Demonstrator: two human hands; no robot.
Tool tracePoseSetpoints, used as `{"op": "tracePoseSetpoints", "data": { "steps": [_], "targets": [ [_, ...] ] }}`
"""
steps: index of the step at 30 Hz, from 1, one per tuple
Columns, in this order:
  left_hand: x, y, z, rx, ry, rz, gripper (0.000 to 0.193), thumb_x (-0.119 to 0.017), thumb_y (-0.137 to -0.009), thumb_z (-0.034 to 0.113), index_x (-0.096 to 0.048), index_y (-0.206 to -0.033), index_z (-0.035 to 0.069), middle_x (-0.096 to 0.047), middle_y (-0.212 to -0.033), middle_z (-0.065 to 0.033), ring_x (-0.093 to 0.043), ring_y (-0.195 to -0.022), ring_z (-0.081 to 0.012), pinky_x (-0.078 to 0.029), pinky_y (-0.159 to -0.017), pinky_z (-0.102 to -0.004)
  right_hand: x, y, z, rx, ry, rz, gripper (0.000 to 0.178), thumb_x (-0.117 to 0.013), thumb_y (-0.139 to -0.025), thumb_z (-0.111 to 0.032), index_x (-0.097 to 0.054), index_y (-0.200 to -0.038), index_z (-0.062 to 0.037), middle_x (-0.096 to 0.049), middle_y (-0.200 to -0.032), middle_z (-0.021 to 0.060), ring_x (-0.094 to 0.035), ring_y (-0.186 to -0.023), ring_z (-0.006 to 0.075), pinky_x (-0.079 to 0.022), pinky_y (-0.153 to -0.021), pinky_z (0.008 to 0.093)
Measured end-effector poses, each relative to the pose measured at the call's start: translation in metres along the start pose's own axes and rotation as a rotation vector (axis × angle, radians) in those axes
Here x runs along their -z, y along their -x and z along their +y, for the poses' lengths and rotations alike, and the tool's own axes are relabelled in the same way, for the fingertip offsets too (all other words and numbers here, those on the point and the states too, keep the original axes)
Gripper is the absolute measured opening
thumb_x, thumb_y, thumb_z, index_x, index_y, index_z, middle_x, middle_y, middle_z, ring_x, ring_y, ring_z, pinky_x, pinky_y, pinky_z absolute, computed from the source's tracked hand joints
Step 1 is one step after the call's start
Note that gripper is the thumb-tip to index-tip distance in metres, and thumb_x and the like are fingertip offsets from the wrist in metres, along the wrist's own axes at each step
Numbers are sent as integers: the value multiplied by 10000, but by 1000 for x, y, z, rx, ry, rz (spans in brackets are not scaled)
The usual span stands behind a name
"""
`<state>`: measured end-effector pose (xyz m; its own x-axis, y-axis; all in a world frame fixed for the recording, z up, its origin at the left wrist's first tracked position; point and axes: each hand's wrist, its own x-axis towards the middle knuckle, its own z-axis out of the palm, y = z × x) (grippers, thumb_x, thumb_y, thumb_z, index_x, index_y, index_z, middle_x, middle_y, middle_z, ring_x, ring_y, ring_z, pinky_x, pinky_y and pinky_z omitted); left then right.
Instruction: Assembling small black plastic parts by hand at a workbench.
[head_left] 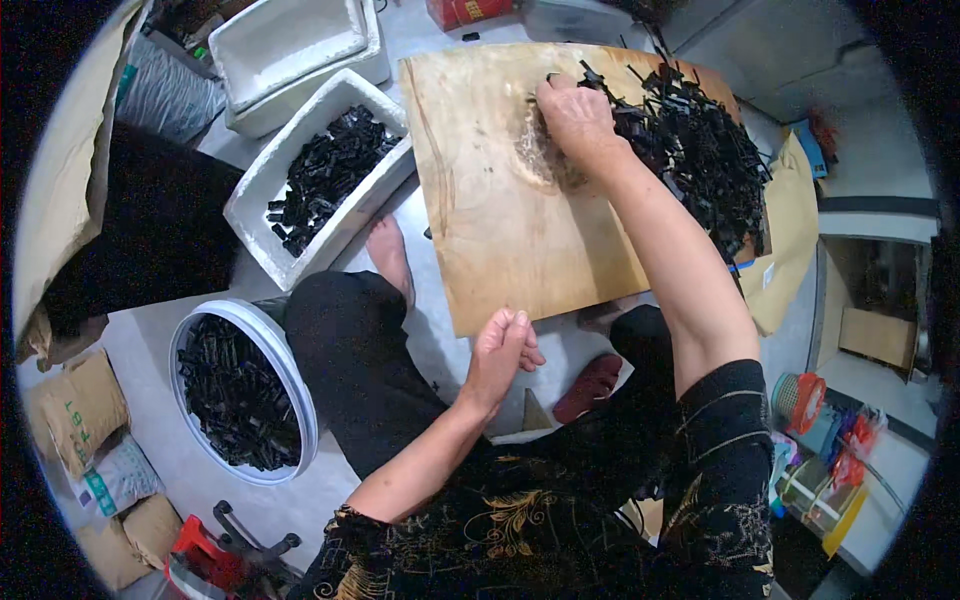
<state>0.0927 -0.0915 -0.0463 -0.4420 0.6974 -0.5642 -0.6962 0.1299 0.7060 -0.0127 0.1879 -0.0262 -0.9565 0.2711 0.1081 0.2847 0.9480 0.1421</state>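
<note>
A wooden board [530,250] lies before me, its right and far side heaped with small black plastic pieces [705,150]. My right hand [580,120] reaches over the board to the left edge of the heap. Its fingers are curled down, and a dark bit of a black plastic piece shows at their tips. Close by the board's near edge is my left hand [500,350], thumb and forefinger drawn together and the other fingers bent. Whether anything small is pinched there is hidden.
Left of the board, a white foam box [255,215] holds more black pieces, with other foam boxes [240,60] behind it. A white bucket [305,400] full of black pieces stands by my left knee. Paper sacks [85,410] lie far left; a shelf unit [880,220] is at right.
</note>
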Motion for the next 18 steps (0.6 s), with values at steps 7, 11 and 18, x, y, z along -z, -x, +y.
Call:
{"op": "tracePoseSetpoints", "data": {
  "steps": [7, 11, 18],
  "targets": [
    [3, 0, -8, -24, 15, -83, 157, -414, -911, 208, -446, -833, 76, -498, -699, -18, -519, -573, -96, -400, -494, -203, -3, 25, -20, 74, -151, 107, 92, -502, -757, -61, -545, -832, -28, -565, -776, 156, -608, -715, 295, -476, -602, 396],
    [3, -2, -5, -69, 83, 14, 201, -416, -871, 99, -443, -1060, 37, -514, -792, -39, -525, -587, -106, -395, -480, -201, 18, 81, -42, 51, -751, 237, 134, -569, -781, -103, -519, -831, 11, -535, -725, 117, -539, -627, 224, -424, -566, 310],
    [1, 5, 20, -221, 97, -3, 401, -469, -834, 53, -366, -1219, 9, -552, -877, -55, -550, -613, -106, -379, -451, -175, 58, 200, -91, -314, -1537, -63, 89, -572, -833, -81, -542, -881, -12, -510, -773, -39, -453, -706, 46, -393, -616, 214]
  ]
}}
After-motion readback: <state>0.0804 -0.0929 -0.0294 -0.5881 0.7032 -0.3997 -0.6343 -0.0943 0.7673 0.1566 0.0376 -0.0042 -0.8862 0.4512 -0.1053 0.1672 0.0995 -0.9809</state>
